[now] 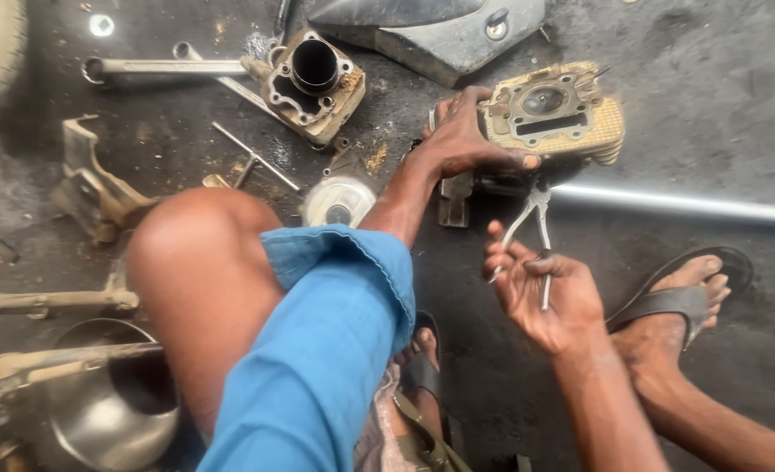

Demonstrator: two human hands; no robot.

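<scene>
My left hand (466,135) grips the near edge of a dirty, tan engine cylinder head (555,114) that lies on the dark floor. My right hand (540,293) holds the two handles of a pair of metal pliers (531,223); their jaws point up at the underside of the cylinder head, beside my left thumb. My bent knee with a rolled blue trouser leg fills the lower middle of the view.
An engine cylinder block (313,83) lies at the top centre with a long wrench (164,66) beside it. A round metal part (338,201), a grey cover (431,35), a steel bowl (107,411), a shiny tube (676,205) and my sandalled foot (680,301) surround me.
</scene>
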